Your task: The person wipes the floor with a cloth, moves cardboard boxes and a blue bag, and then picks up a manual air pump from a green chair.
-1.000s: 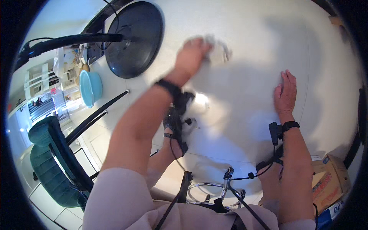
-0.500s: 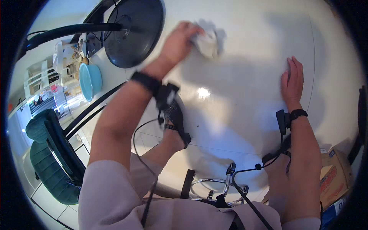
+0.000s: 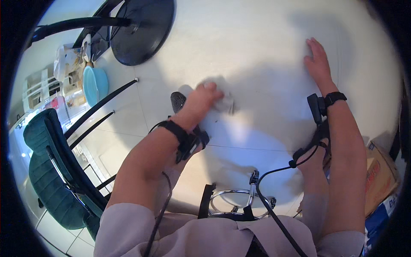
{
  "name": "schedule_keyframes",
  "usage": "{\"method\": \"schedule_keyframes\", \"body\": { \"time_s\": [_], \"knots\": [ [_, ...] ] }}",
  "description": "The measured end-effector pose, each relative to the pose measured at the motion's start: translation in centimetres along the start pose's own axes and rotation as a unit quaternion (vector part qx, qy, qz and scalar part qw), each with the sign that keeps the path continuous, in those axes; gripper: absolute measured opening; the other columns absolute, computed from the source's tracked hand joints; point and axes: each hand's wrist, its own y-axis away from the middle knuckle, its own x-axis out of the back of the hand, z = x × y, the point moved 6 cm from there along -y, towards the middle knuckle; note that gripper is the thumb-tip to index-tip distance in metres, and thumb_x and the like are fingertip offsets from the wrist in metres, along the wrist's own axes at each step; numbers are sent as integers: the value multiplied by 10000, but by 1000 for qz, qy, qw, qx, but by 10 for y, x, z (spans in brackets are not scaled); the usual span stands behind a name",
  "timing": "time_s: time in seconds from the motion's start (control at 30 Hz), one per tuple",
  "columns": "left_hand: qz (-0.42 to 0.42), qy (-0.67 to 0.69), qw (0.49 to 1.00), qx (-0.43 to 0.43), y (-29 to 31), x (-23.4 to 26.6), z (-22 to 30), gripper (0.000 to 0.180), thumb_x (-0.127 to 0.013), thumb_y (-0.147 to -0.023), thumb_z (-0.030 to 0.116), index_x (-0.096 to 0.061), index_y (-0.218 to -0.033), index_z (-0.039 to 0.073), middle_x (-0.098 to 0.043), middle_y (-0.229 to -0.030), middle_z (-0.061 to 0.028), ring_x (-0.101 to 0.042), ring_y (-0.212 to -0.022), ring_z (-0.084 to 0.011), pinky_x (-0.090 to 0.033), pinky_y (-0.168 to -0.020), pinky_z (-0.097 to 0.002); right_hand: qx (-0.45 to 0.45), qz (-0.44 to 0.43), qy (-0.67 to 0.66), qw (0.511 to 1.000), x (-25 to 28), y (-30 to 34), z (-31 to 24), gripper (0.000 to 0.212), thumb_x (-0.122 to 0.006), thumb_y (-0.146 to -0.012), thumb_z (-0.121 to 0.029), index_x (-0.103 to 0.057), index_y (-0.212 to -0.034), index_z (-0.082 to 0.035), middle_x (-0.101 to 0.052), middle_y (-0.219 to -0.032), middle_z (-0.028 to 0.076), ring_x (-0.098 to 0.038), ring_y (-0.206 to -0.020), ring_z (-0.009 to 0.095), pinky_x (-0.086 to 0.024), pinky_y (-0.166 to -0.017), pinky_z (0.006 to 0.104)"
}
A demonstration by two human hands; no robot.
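A crumpled white cloth (image 3: 222, 99) is pressed onto the white bench (image 3: 257, 51) by the left hand (image 3: 201, 99); fingers are curled over it, closed on the wad, w/ fingertips (image 3: 209, 85) at its far edge. The cloth is seen approx. mid-bench, near the front edge, partly hidden under the hand. The right hand (image 3: 317, 64) is laid flat on the bench, palm down, fingers stretched out & close together, nothing held; it is well apart from the cloth, to the right. Black wrist straps are worn on both forearms, w/ cables trailing down. A black round lamp base (image 3: 143, 30) is seen at the bench's far-left corner. A teal chair (image 3: 51, 180) & a blue bowl (image 3: 95, 85) are seen at left, off the bench.
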Motion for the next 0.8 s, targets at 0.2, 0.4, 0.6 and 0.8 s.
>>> {"method": "schedule_keyframes", "body": {
  "time_s": [0.2,0.4,0.6,0.8],
  "knots": [
    [-62,26,990,-126,6,9,33,332,-609,-694,127,-615,-1019,197,-536,-919,-97,-560,-889,-298,-473,-749,-384,-111,-273,-170,940,40,24,-22,377,-506,-861,-144,-503,-1238,-128,-608,-1053,144,-587,-961,236,-442,-877,343],
    [170,-27,985,-13,-128,126,36,431,-641,-747,238,-568,-1165,160,-570,-1030,-141,-574,-942,-300,-454,-839,-362,-189,-227,-224,929,87,80,19,283,-491,-889,-131,-567,-1161,-108,-634,-797,74,-610,-740,137,-484,-723,269],
    [81,-134,987,-49,-140,38,95,322,-540,-826,281,-569,-1147,279,-550,-1096,-83,-575,-952,-302,-483,-791,-403,-200,-179,-288,919,93,84,36,258,-507,-878,-113,-584,-1120,-69,-630,-781,45,-596,-739,115,-480,-709,249],
    [-235,-53,959,-149,34,-102,139,291,-482,-857,346,-576,-1029,131,-566,-979,-125,-547,-914,-339,-494,-739,-453,-238,-145,-320,905,98,98,42,257,-559,-847,-152,-597,-1088,-71,-607,-674,42,-580,-627,96,-482,-602,245]
  ]
}}
